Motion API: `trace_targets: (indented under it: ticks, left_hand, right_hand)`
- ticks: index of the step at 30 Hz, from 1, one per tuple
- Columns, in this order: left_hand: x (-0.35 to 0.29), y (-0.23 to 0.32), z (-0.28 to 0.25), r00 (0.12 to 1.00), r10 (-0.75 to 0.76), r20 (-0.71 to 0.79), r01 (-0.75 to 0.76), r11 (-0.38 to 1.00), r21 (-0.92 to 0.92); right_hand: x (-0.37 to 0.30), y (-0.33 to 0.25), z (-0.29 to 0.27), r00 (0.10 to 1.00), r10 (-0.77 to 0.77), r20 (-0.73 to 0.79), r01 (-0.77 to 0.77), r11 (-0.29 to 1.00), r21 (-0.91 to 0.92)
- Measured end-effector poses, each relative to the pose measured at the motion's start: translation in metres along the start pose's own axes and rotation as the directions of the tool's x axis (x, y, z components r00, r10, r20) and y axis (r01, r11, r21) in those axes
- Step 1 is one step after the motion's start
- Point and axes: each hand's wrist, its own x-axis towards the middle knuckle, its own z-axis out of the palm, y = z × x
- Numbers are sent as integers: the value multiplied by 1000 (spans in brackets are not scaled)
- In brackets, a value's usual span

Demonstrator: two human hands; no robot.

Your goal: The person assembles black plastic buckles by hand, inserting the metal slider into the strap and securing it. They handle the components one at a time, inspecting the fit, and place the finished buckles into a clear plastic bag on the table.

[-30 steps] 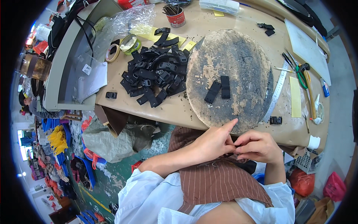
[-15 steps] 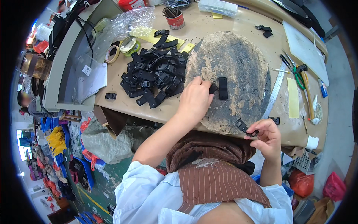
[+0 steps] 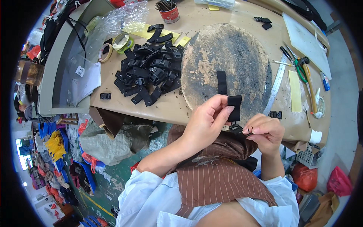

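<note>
My left hand (image 3: 211,119) pinches a short black webbing strap (image 3: 235,105) between thumb and fingers, over the near edge of the round worn board (image 3: 204,49). Close beside it, my right hand (image 3: 266,132) is closed on a black plastic buckle (image 3: 236,128). The buckle sits right under the strap's lower end; whether the strap passes through it I cannot tell. A second black strap piece (image 3: 222,82) lies flat on the board, just beyond my left hand. Left of the board is a heap of black straps with buckles (image 3: 151,72).
A loose buckle (image 3: 105,96) lies at the table's left; another buckle (image 3: 275,114) is right of the board. Farther right are a steel ruler (image 3: 278,87), green-handled scissors (image 3: 301,72) and a hammer (image 3: 311,89). A tape roll (image 3: 101,55) and red can (image 3: 170,16) stand behind.
My left hand has picked up a strap from the board and brought it nearer, to the buckle. My right hand has stayed near the board's edge with the buckle. The view has shifted slightly.
</note>
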Motion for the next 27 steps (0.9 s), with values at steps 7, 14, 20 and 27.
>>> trace_targets:
  ticks: [7, 14, 20, 27]
  left_hand:
    - [-6, 6, 3, 1000, 9, -27, -7, 998, 68]
    - [-14, 6, 6, 994, 103, 34, -108, 946, 306]
    - [-21, -3, 21, 995, -95, 21, 97, 988, -123]
    - [-19, -11, 13, 983, -71, 168, 64, 997, 47]
  right_hand:
    - [1, -4, -3, 1000, -28, 11, 28, 999, -45]
    - [3, -3, -6, 998, 67, 5, -66, 993, -95]
    - [-15, 3, -8, 947, 313, -72, -309, 949, 70]
    - [-12, -2, -9, 966, 243, -91, -246, 969, -22]
